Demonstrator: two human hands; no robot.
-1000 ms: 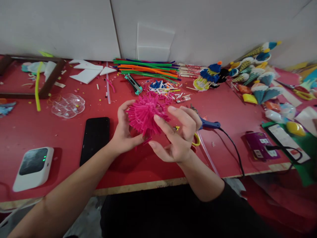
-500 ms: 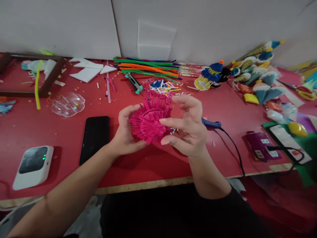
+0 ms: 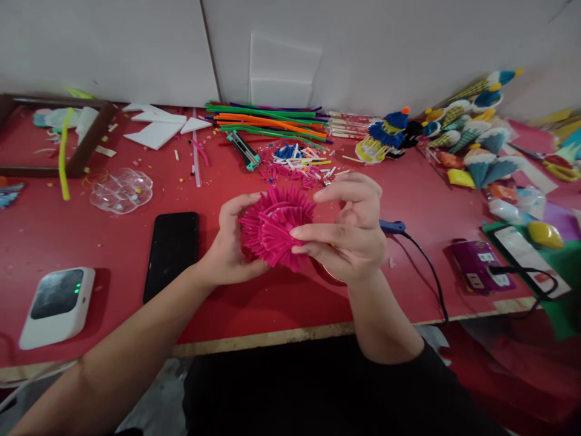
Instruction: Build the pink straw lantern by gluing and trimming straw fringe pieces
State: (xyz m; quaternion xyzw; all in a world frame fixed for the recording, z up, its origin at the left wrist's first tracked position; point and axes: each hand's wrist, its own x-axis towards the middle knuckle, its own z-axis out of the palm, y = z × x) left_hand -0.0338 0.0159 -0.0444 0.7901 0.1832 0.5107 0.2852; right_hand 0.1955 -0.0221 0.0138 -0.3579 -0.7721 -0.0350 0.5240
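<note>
At the dial's centre, my left hand (image 3: 230, 247) grasps a spiky, fuzzy magenta pom-pom (image 3: 276, 229); my right hand (image 3: 358, 233) pinches it at four o'clock. Straight pipe cleaners (image 3: 272, 124) lie at twelve; at three, a boxy purple socket unit (image 3: 467, 266) bears labels (image 3: 485, 257) too small to read.

Bristly ball (image 3: 278, 233) is hot pink, bench (image 3: 258, 312) red. Phone (image 3: 172, 254) is black. Pipe cleaners (image 3: 272, 123) show green, orange, purple.
</note>
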